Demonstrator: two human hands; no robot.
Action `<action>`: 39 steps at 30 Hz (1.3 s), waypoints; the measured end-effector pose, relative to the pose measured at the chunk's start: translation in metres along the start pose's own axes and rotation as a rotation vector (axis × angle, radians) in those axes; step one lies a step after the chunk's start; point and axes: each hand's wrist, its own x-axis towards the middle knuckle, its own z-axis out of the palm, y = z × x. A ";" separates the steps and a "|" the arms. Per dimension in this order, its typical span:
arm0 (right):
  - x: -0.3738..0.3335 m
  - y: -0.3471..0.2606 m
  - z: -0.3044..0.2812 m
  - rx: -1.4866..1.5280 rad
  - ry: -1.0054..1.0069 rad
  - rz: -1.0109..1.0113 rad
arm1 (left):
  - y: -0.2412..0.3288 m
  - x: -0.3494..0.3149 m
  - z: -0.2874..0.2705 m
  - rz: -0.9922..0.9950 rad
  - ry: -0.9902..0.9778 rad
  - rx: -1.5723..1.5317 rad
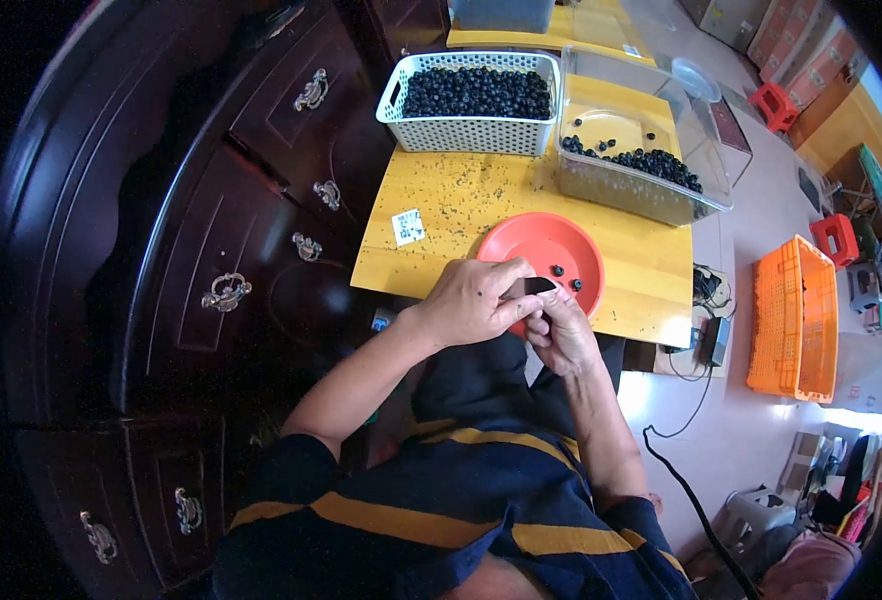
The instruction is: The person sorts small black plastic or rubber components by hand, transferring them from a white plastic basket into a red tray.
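Observation:
Over the near edge of a red basin (586, 240), my left hand (466, 303) and my right hand (564, 330) meet at the fingertips. Between their thumbs and forefingers is a small dark piece (539, 286) with a smooth, curved outline; its kind is hard to make out. Both hands are closed around it, and the fingers partly cover it. Inside the basin lie a few small round black pieces (558, 270), close to my right fingertips.
A white perforated basket (471, 135) full of black pieces stands at the table's far left. Beside it, a clear plastic bin (621, 195) holds more. Crumbs and a white printed card (408, 227) lie on the yellow table (391, 265). Dark drawers (251, 200) flank the left; an orange crate (791, 320) stands right.

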 end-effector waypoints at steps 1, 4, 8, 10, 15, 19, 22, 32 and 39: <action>0.000 0.001 -0.003 0.041 -0.005 0.026 | -0.003 0.001 -0.002 -0.040 -0.068 -0.018; 0.006 0.002 -0.011 0.211 -0.003 0.075 | -0.010 0.013 -0.014 -0.097 -0.177 0.015; 0.013 0.001 -0.033 0.440 -0.015 0.015 | -0.048 0.062 -0.042 -0.211 -0.161 0.129; 0.014 0.000 -0.030 0.464 -0.009 0.007 | -0.068 0.094 -0.065 -0.287 0.126 0.178; 0.008 -0.008 -0.018 0.572 -0.028 -0.025 | -0.067 0.099 -0.071 -0.306 0.417 0.268; 0.012 -0.010 -0.014 0.537 -0.004 -0.025 | -0.042 0.034 -0.018 -0.259 0.038 -0.038; 0.020 -0.003 -0.026 0.518 -0.053 -0.029 | -0.002 0.008 0.008 -0.291 -0.083 -0.118; 0.012 0.002 -0.010 0.556 -0.069 -0.068 | 0.008 -0.013 0.044 -0.284 -0.059 0.006; 0.007 0.005 -0.013 0.454 0.077 0.015 | 0.000 -0.017 0.046 -0.281 0.170 -0.366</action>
